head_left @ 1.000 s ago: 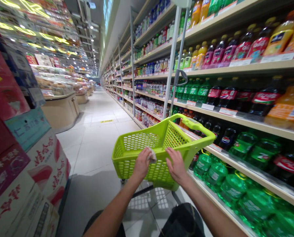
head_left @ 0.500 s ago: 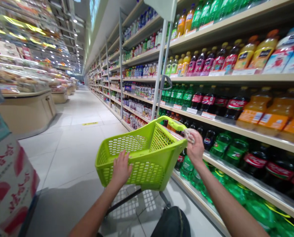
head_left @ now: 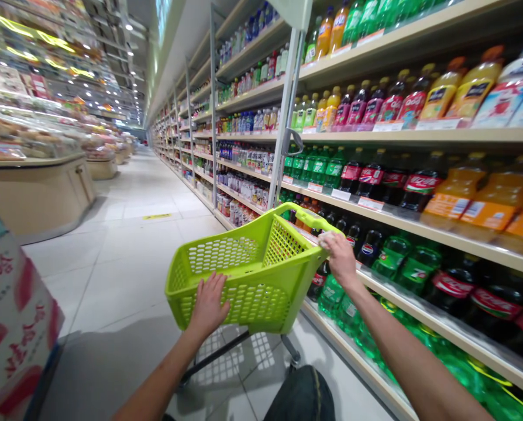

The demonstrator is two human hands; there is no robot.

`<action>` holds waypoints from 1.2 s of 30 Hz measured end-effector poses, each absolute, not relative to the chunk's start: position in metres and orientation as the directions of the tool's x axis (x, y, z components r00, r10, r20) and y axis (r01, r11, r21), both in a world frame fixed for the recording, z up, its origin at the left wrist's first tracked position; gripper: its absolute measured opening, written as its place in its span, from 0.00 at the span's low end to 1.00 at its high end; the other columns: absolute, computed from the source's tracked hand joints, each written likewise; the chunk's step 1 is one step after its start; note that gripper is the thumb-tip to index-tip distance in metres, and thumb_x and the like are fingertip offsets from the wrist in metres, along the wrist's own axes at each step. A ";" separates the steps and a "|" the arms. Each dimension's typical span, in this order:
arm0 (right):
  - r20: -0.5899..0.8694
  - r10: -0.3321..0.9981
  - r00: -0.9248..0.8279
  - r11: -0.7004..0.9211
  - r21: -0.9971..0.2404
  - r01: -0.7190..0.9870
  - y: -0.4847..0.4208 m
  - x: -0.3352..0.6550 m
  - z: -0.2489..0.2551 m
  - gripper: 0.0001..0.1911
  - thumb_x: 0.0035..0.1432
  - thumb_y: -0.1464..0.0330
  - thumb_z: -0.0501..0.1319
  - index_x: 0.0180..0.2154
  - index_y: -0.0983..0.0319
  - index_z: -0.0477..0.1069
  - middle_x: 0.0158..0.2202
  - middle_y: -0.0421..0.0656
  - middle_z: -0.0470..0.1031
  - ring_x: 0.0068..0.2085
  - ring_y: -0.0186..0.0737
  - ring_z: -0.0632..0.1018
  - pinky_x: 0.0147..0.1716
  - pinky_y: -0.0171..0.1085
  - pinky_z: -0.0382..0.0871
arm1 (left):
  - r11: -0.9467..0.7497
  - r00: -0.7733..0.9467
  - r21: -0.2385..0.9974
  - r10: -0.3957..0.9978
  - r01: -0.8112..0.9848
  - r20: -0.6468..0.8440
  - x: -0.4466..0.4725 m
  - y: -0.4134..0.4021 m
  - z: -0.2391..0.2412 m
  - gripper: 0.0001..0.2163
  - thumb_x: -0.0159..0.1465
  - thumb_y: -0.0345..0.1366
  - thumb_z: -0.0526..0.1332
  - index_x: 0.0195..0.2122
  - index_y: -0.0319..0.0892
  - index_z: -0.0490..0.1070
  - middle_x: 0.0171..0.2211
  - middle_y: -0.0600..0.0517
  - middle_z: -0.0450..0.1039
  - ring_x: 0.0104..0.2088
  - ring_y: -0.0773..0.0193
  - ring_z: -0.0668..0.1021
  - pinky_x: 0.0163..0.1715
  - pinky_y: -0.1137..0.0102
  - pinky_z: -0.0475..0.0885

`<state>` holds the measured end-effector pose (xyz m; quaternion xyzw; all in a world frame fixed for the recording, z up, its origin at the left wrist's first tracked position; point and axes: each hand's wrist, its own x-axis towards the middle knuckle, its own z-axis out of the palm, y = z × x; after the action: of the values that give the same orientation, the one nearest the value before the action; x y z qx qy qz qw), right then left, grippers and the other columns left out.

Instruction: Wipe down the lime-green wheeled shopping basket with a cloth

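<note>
A lime-green shopping cart (head_left: 261, 304) with perforated plastic sides stands sideways before me, its basket holding nothing I can see. My left hand (head_left: 209, 304) rests on the near side of the basket, fingers stretched over the rim and thumb apart. At the handle end, my right hand (head_left: 339, 255) is closed around a small crumpled whitish cloth (head_left: 327, 238), pressed against the basket's corner just below the handle (head_left: 314, 221). Most of the cloth is hidden by the fingers.
Shelves of drink bottles (head_left: 423, 181) run along the right, close to the cart. A grey metal post (head_left: 283, 123) rises behind it. Printed cartons (head_left: 16, 316) stand at the left, and a bakery counter (head_left: 37, 199) lies beyond. My knee (head_left: 300, 397) is below the cart.
My right hand has slid left and slightly down with the cloth, from the handle's end onto the basket's corner. My left hand stays at the near rim. The view has shifted slightly.
</note>
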<state>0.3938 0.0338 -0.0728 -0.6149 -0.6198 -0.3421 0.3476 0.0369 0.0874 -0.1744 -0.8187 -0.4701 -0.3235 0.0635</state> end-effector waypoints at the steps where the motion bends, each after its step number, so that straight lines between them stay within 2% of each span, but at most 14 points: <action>1: 0.871 0.487 0.065 -0.038 -0.052 0.998 0.033 0.402 -0.069 0.17 0.58 0.75 0.48 0.45 0.63 0.69 0.53 0.51 0.66 0.59 0.45 0.59 0.53 0.51 0.58 | -0.548 0.344 0.197 0.724 0.813 0.598 0.037 0.087 -0.175 0.24 0.50 0.33 0.54 0.51 0.39 0.61 0.52 0.43 0.66 0.56 0.51 0.63 0.55 0.53 0.54; 3: 0.880 0.470 0.070 -0.010 -0.074 0.997 0.028 0.403 -0.080 0.17 0.58 0.74 0.48 0.46 0.63 0.69 0.54 0.50 0.64 0.59 0.45 0.58 0.54 0.52 0.57 | -0.546 0.333 0.192 0.714 0.815 0.615 0.037 0.087 -0.177 0.24 0.50 0.34 0.54 0.50 0.39 0.61 0.51 0.42 0.66 0.55 0.51 0.63 0.55 0.53 0.53; 7: 0.816 0.517 -0.259 0.357 0.070 0.932 0.011 0.363 -0.136 0.16 0.58 0.74 0.50 0.45 0.58 0.70 0.53 0.44 0.66 0.58 0.39 0.60 0.54 0.45 0.61 | -0.557 0.339 0.182 0.699 0.810 0.630 0.036 0.087 -0.178 0.22 0.53 0.37 0.54 0.50 0.37 0.61 0.51 0.42 0.66 0.55 0.51 0.64 0.54 0.53 0.53; 9: 0.809 0.495 -0.316 0.432 0.086 0.898 0.005 0.356 -0.142 0.17 0.58 0.74 0.51 0.46 0.57 0.69 0.52 0.43 0.67 0.57 0.38 0.62 0.53 0.45 0.62 | -0.561 0.339 0.184 0.695 0.807 0.633 0.035 0.088 -0.178 0.21 0.55 0.40 0.53 0.50 0.37 0.62 0.51 0.42 0.67 0.55 0.51 0.64 0.54 0.53 0.53; 14: 0.960 0.277 0.037 0.191 -0.093 0.977 0.012 0.402 -0.079 0.20 0.57 0.75 0.50 0.50 0.58 0.66 0.57 0.45 0.60 0.59 0.44 0.58 0.56 0.51 0.55 | -0.560 0.320 0.207 0.695 0.802 0.644 0.033 0.089 -0.179 0.20 0.59 0.45 0.50 0.49 0.39 0.62 0.50 0.43 0.67 0.54 0.53 0.65 0.55 0.53 0.53; 16: 0.962 0.260 0.087 0.147 -0.128 0.981 0.017 0.409 -0.079 0.20 0.57 0.74 0.50 0.50 0.58 0.66 0.57 0.45 0.60 0.59 0.45 0.58 0.56 0.53 0.54 | -0.560 0.317 0.212 0.696 0.801 0.644 0.032 0.088 -0.178 0.20 0.60 0.45 0.50 0.49 0.39 0.62 0.50 0.43 0.67 0.54 0.53 0.65 0.55 0.53 0.53; 19: 0.914 0.406 0.012 0.235 -0.117 0.965 0.011 0.386 -0.130 0.18 0.58 0.73 0.51 0.48 0.58 0.68 0.55 0.46 0.64 0.59 0.44 0.60 0.55 0.50 0.59 | -0.561 0.325 0.207 0.698 0.801 0.638 0.031 0.087 -0.177 0.20 0.60 0.44 0.50 0.49 0.38 0.62 0.50 0.43 0.68 0.55 0.53 0.64 0.55 0.53 0.52; 22: 0.832 0.515 -0.206 0.422 -0.037 0.906 -0.004 0.359 -0.174 0.17 0.57 0.73 0.52 0.47 0.55 0.68 0.51 0.44 0.68 0.56 0.40 0.65 0.52 0.45 0.64 | -0.552 0.329 0.198 0.707 0.810 0.626 0.031 0.087 -0.175 0.20 0.59 0.43 0.50 0.49 0.38 0.62 0.50 0.43 0.67 0.55 0.53 0.64 0.55 0.53 0.52; 24: 0.853 0.493 -0.174 0.414 -0.054 0.908 -0.010 0.361 -0.163 0.19 0.57 0.74 0.52 0.49 0.55 0.67 0.53 0.44 0.66 0.56 0.40 0.64 0.52 0.45 0.64 | -0.542 0.334 0.185 0.715 0.820 0.614 0.032 0.087 -0.175 0.20 0.58 0.40 0.52 0.50 0.37 0.62 0.51 0.43 0.67 0.55 0.52 0.63 0.55 0.53 0.52; 27: 0.943 0.329 0.055 0.250 -0.143 0.957 -0.001 0.386 -0.104 0.21 0.57 0.75 0.49 0.52 0.57 0.64 0.58 0.45 0.59 0.59 0.42 0.60 0.56 0.48 0.58 | -0.509 0.329 0.162 0.734 0.845 0.594 0.032 0.088 -0.177 0.21 0.54 0.27 0.50 0.51 0.37 0.62 0.52 0.44 0.66 0.56 0.54 0.62 0.55 0.55 0.52; 28: 0.956 0.282 0.079 0.218 -0.144 0.965 0.004 0.395 -0.088 0.21 0.57 0.75 0.49 0.52 0.58 0.64 0.58 0.45 0.58 0.59 0.43 0.59 0.57 0.50 0.55 | -0.495 0.323 0.156 0.743 0.855 0.587 0.032 0.089 -0.177 0.23 0.52 0.23 0.48 0.51 0.37 0.62 0.52 0.45 0.66 0.56 0.56 0.62 0.55 0.56 0.52; 30: 0.955 0.283 0.091 0.183 -0.146 0.972 0.014 0.401 -0.080 0.21 0.57 0.74 0.48 0.51 0.58 0.65 0.58 0.44 0.59 0.59 0.44 0.58 0.58 0.52 0.53 | -0.476 0.318 0.147 0.757 0.867 0.571 0.031 0.091 -0.178 0.27 0.49 0.18 0.45 0.51 0.38 0.63 0.53 0.45 0.66 0.56 0.58 0.63 0.55 0.57 0.53; 34: 0.880 0.474 0.007 0.227 -0.130 0.965 0.009 0.375 -0.154 0.18 0.58 0.72 0.49 0.49 0.58 0.67 0.54 0.46 0.65 0.58 0.44 0.61 0.54 0.50 0.61 | -0.486 0.348 0.139 0.771 0.863 0.534 0.028 0.090 -0.175 0.30 0.48 0.16 0.43 0.52 0.39 0.63 0.54 0.45 0.64 0.57 0.58 0.62 0.55 0.57 0.54; 36: 0.834 0.541 -0.114 0.328 -0.084 0.941 -0.002 0.360 -0.188 0.17 0.58 0.72 0.50 0.48 0.56 0.68 0.52 0.45 0.68 0.55 0.42 0.66 0.52 0.47 0.65 | -0.486 0.357 0.141 0.781 0.862 0.512 0.028 0.089 -0.172 0.31 0.48 0.16 0.43 0.53 0.39 0.62 0.54 0.46 0.64 0.57 0.59 0.61 0.55 0.57 0.54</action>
<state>0.3597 -0.0021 -0.1879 -0.5254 -0.7050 -0.2448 0.4087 0.0281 0.0887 -0.1719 -0.8201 -0.5010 -0.2658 0.0762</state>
